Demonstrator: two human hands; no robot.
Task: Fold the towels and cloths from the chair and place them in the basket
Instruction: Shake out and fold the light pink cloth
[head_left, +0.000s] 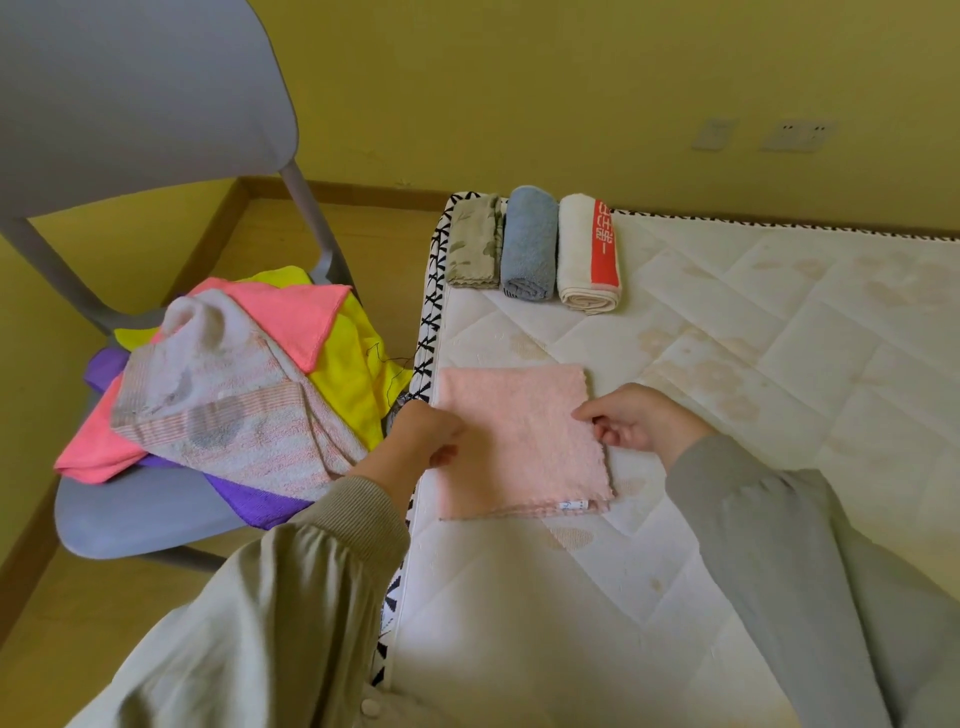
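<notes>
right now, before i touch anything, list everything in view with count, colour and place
mattress: 1, white quilted, right half of view
chair: 1, grey, left of the mattress
cloth pile: several, striped pink, coral, yellow, purple, on the chair seat
pink towel: 1, pale pink, flat near the mattress's left edge
floral towel: 1, beige, far left corner of the mattress
blue towel: 1, blue, rolled, right of the floral one
white towel: 1, white with red band, right of the blue one
wall plates: 2, pale, on the yellow wall
left grip: 1, pinches the pink towel's left edge
right grip: 1, pinches its right edge
</notes>
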